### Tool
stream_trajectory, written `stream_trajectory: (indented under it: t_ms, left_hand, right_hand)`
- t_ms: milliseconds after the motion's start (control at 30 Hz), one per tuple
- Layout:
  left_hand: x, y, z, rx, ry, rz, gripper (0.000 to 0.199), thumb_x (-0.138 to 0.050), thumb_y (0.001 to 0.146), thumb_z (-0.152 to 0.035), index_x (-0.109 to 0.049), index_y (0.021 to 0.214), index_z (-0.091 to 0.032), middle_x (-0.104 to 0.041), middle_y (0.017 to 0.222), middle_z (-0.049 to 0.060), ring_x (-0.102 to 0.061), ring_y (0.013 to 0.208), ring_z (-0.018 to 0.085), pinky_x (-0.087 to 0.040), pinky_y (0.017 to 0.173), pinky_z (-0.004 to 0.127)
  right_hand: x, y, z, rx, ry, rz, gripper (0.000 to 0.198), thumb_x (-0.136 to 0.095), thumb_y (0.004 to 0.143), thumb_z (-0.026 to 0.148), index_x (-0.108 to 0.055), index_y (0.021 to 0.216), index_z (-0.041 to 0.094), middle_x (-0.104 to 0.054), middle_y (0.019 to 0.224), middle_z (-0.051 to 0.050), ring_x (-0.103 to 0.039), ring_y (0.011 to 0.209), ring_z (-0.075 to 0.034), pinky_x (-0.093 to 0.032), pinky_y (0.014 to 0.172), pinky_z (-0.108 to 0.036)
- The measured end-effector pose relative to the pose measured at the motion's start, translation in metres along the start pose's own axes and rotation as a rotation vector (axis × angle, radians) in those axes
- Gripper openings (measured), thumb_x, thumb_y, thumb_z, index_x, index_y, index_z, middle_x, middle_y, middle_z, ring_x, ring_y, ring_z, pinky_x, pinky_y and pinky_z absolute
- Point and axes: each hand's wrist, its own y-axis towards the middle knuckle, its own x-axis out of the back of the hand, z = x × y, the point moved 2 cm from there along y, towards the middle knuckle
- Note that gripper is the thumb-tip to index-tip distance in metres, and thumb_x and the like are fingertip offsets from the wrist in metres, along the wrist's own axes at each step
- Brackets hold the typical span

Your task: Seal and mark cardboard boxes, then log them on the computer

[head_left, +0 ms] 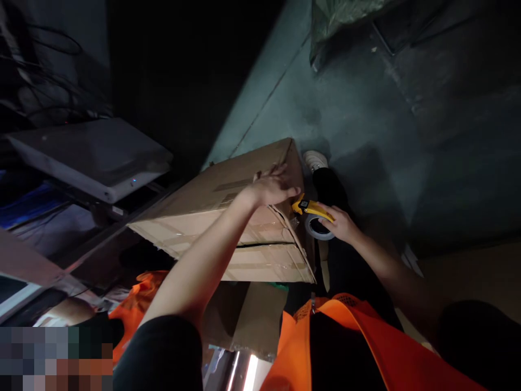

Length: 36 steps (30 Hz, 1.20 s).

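A large cardboard box [195,201] stands in front of me, with strips of clear tape along its side and a dark gap between its flaps. My left hand [271,187] lies on the box near its right edge, fingers stretched out and holding nothing. In my right hand [341,222] is a yellow tape gun [313,208], its fingers wrapped round the handle. The roll of tape [319,227] hangs below the handle. The front end of the tape gun is close to the right end of the box; whether it touches the cardboard I cannot tell.
On the left a flat grey device [89,155] with a small blue light rests on a stand. Another person in an orange vest [140,290] is at the lower left. More cardboard [260,315] lies below the box. A plastic-covered object [345,19] stands on the floor at the top.
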Motion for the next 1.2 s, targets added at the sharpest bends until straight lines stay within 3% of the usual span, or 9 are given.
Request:
stream_trajectory:
  t_ms: [167,267,333,433,500,633,767,967,1200]
  left_hand:
    - [-0.021,0.001,-0.033,0.071,0.377,0.078,0.058,-0.06,0.105,-0.053,-0.074,0.152,-0.021,-0.059,0.166,0.017,-0.042,0.165,0.042,-0.026,0.136,0.064]
    - [-0.053,-0.02,-0.044,-0.008,0.451,0.039,0.058,-0.056,0.107,-0.056,-0.077,0.149,-0.021,-0.071,0.152,0.018,-0.048,0.16,0.043,-0.012,0.14,0.064]
    - [-0.075,-0.038,-0.043,-0.047,0.473,-0.006,0.067,-0.055,0.106,-0.064,-0.071,0.157,-0.023,-0.068,0.158,0.015,-0.045,0.162,0.042,-0.006,0.142,0.059]
    - [-0.097,-0.058,-0.03,-0.107,0.489,-0.122,0.085,-0.07,0.097,-0.067,-0.064,0.162,-0.012,-0.056,0.169,0.02,-0.037,0.167,0.042,-0.009,0.143,0.052]
    - [-0.105,-0.064,-0.015,-0.194,0.475,-0.208,0.082,-0.077,0.094,-0.06,-0.067,0.156,-0.006,-0.06,0.163,0.026,-0.042,0.161,0.042,-0.016,0.141,0.051]
    - [-0.115,-0.065,0.014,-0.381,0.497,-0.332,0.055,-0.067,0.102,-0.057,-0.079,0.138,-0.017,-0.073,0.138,0.021,-0.055,0.141,0.04,-0.036,0.127,0.055]
    - [-0.127,-0.06,0.03,-0.401,0.538,-0.453,0.053,-0.054,0.106,-0.061,-0.082,0.126,-0.02,-0.076,0.129,0.017,-0.056,0.133,0.039,-0.036,0.122,0.056]
    - [-0.149,-0.05,0.021,-0.346,0.598,-0.557,0.063,-0.046,0.105,-0.072,-0.082,0.123,-0.024,-0.076,0.124,0.013,-0.054,0.132,0.04,-0.029,0.122,0.059]
    - [-0.162,-0.043,-0.017,-0.254,0.756,-0.621,0.107,-0.001,0.103,-0.091,-0.077,0.127,-0.02,-0.075,0.129,0.006,-0.045,0.126,0.029,-0.028,0.121,0.051]
  right_hand:
    - [-0.015,0.004,-0.001,-0.026,0.02,0.004,0.064,-0.069,0.097,0.05,-0.066,0.158,0.031,-0.076,0.129,-0.012,-0.077,0.117,-0.031,-0.064,0.111,-0.049]
    - [-0.026,0.013,0.002,-0.01,0.025,-0.005,0.063,-0.067,0.097,0.048,-0.066,0.158,0.033,-0.076,0.133,-0.011,-0.077,0.12,-0.031,-0.063,0.115,-0.051]
    - [-0.033,0.02,0.005,0.014,0.038,-0.015,0.063,-0.067,0.098,0.047,-0.065,0.159,0.033,-0.075,0.139,-0.01,-0.076,0.123,-0.031,-0.061,0.118,-0.052]
    - [-0.042,0.028,0.009,0.048,0.054,-0.037,0.065,-0.07,0.097,0.047,-0.064,0.16,0.031,-0.073,0.146,-0.01,-0.074,0.128,-0.03,-0.058,0.122,-0.052]
    - [-0.048,0.032,0.01,0.065,0.076,-0.062,0.067,-0.071,0.096,0.048,-0.064,0.16,0.03,-0.071,0.151,-0.009,-0.072,0.134,-0.029,-0.055,0.126,-0.052]
    - [-0.063,0.033,0.007,0.118,0.133,-0.119,0.068,-0.072,0.094,0.047,-0.065,0.158,0.026,-0.066,0.158,-0.008,-0.066,0.144,-0.028,-0.049,0.131,-0.05]
    - [-0.079,0.024,-0.01,0.142,0.197,-0.231,0.072,-0.073,0.094,0.046,-0.063,0.16,0.02,-0.065,0.16,-0.009,-0.065,0.146,-0.026,-0.047,0.133,-0.046]
    - [-0.103,-0.047,-0.076,0.116,0.309,-0.284,0.068,-0.075,0.093,0.04,-0.065,0.158,0.023,-0.065,0.16,-0.007,-0.063,0.149,-0.025,-0.042,0.136,-0.047]
    - [-0.124,-0.168,-0.214,0.0,0.389,-0.308,0.067,-0.076,0.092,0.043,-0.067,0.157,0.028,-0.067,0.157,-0.005,-0.066,0.146,-0.028,-0.045,0.134,-0.052]
